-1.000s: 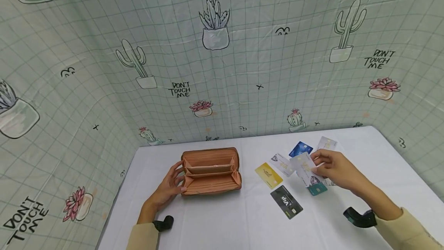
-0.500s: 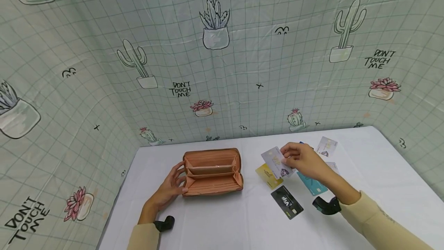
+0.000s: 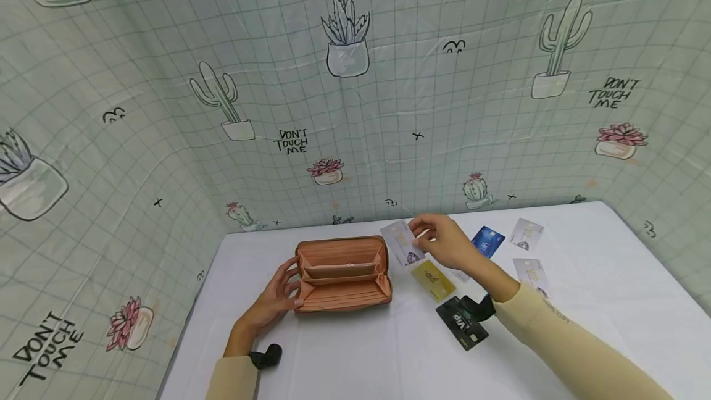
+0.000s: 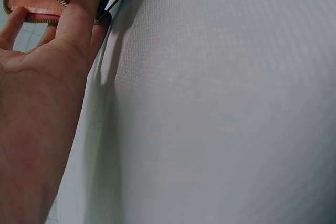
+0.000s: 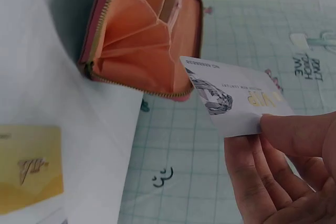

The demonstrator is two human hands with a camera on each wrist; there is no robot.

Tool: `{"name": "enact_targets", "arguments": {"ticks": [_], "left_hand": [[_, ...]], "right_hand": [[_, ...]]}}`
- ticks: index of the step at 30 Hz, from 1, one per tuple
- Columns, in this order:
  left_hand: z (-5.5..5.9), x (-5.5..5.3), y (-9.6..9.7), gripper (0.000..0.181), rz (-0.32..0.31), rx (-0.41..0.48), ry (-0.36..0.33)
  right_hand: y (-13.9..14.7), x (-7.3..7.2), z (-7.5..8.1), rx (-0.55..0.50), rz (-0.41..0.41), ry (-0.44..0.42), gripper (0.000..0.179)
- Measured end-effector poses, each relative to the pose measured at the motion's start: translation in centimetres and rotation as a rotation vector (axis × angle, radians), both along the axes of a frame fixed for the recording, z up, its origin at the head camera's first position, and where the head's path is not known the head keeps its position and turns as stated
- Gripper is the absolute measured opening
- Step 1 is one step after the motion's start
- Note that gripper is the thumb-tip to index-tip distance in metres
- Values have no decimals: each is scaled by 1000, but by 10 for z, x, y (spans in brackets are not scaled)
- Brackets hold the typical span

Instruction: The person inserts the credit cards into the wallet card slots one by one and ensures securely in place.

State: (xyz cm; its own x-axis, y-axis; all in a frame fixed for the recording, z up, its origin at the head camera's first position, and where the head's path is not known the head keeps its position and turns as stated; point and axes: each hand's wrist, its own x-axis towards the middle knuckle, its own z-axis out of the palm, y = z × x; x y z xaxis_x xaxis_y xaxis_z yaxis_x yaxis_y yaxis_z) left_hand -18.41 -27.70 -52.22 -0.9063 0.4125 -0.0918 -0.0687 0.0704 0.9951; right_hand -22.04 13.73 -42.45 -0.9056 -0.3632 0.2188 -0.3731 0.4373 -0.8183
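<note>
My left hand (image 3: 271, 302) grips the left edge of an open tan zip-around wallet (image 3: 343, 254), which stands on the table with its compartments facing me. In the left wrist view, the left hand's thumb and fingers (image 4: 73, 30) lie on either side of the wallet's zipped edge. My right hand (image 3: 449, 243) pinches a silver VIP card (image 3: 399, 241) between thumb and fingers, beside the wallet's upper right corner. The right wrist view has this card (image 5: 239, 95) tilted in the air, its far corner near the wallet's zipped side (image 5: 136, 24).
A yellow card (image 3: 433, 281) and a black VIP card (image 3: 461, 323) lie right of the wallet. Farther right are a blue card (image 3: 489, 241) and two silver cards (image 3: 526, 234) (image 3: 530, 273). Another pale card is partly hidden under the right arm. A patterned cloth (image 3: 355, 110) rises behind the table.
My right hand has carried the silver VIP card leftward from above the other cards to beside the wallet. The teal card is now hidden behind the right arm. The left hand has kept its grip.
</note>
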Motion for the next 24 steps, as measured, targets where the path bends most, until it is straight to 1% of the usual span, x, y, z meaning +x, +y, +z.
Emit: {"name": "enact_targets", "arguments": {"ticks": [6,10,15,24], "left_hand": [[-2,0,1,103,-6,5,7],[-3,0,2,102,-13,8,9],[-3,0,2,102,-15,1,5],[-1,0,4,101,-5,-13,-5]], "right_hand": [[-28,-12,1,-32,12,35,21],[-45,-17,4,-29,11,61,20],[-65,-23,6,-30,30,80,19],[-99,-34,3,0,67,119,20]]}}
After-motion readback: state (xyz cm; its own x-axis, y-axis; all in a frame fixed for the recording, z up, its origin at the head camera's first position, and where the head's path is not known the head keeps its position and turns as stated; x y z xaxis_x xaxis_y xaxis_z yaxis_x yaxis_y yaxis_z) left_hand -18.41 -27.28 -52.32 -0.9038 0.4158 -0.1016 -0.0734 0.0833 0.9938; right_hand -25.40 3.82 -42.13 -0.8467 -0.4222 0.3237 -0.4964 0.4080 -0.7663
